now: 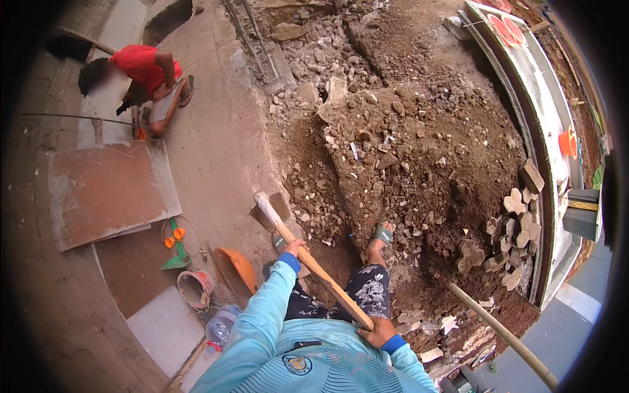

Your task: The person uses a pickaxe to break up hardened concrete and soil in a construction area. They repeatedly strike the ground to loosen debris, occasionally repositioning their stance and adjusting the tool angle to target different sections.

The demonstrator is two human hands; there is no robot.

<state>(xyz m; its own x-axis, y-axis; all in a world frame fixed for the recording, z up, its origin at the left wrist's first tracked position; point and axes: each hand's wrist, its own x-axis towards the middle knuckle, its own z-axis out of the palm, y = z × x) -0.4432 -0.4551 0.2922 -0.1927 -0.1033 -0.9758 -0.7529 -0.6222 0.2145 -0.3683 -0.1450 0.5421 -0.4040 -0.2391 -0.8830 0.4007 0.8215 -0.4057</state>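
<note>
A hoe with a wooden handle (322, 275) lies diagonally across the front of my body. My left hand (296, 247) is closed round the handle near its metal blade (278, 209), and my right hand (376, 333) grips the lower end close to my waist. The blade is up over the edge between a concrete slab (221, 147) and broken ground. Before my feet spreads a heap of brown soil and rubble (417, 147). My sandalled right foot stands on the soil; the other foot is partly hidden behind the hoe and my arm.
A person in red (147, 73) crouches at the upper left. Near my left side are an orange basin (238, 267), a bucket (195, 290) and a water bottle (222, 324). Paving blocks (521, 226) lie beside a low wall at right; a wooden pole (506, 334) slants at lower right.
</note>
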